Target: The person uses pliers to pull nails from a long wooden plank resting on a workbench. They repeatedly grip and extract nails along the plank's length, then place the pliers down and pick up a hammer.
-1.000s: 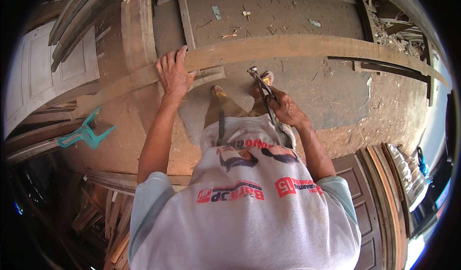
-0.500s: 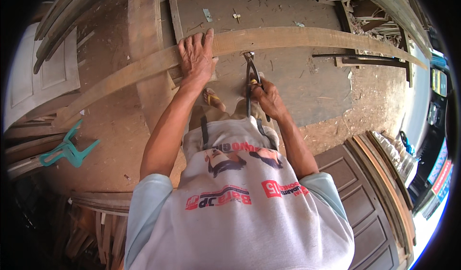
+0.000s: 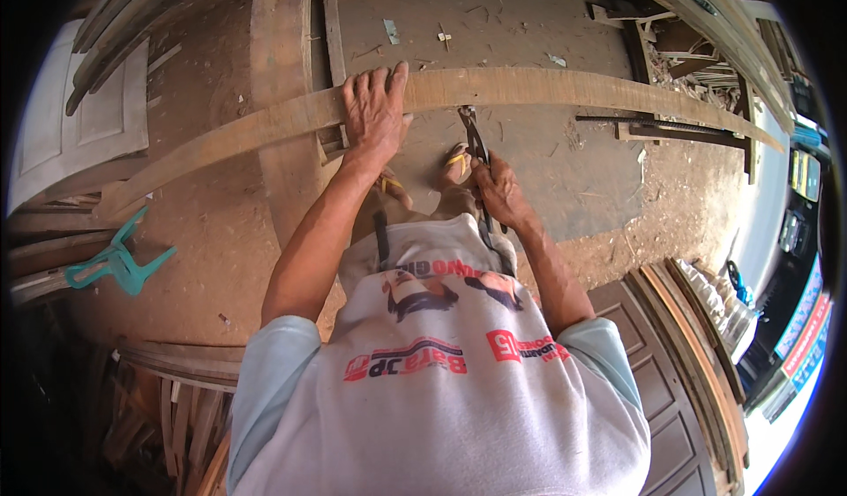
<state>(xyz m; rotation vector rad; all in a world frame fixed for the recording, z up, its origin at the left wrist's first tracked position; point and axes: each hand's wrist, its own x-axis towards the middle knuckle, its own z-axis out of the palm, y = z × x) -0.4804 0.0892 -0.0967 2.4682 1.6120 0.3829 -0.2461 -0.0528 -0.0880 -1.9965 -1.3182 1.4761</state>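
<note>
A long, narrow wooden plank point(image 3: 520, 88) stretches across in front of me from left to right, looking bowed in this wide view. My left hand point(image 3: 375, 118) grips it left of the middle, fingers laid over its face and the thumb along its near edge. In my right hand point(image 3: 501, 192) is a pair of dark metal pincers point(image 3: 475, 134), its handles wrapped by my fingers. The jaws are at the plank's near edge, right of my left hand; whether they bite on anything is too small to tell.
Under the plank's left part runs a broad wooden beam point(image 3: 281, 46). A green plastic chair point(image 3: 123, 262) is at the left, near a white panelled door point(image 3: 84, 130). A brown panelled door point(image 3: 648, 390) and stacked boards lie at the lower right. Wood scraps dot the floor.
The pincers' handles have come together from a spread position, and the tool has tilted, its handle ends swinging right. My left hand keeps its hold on the plank. The whole view has shifted slightly.
</note>
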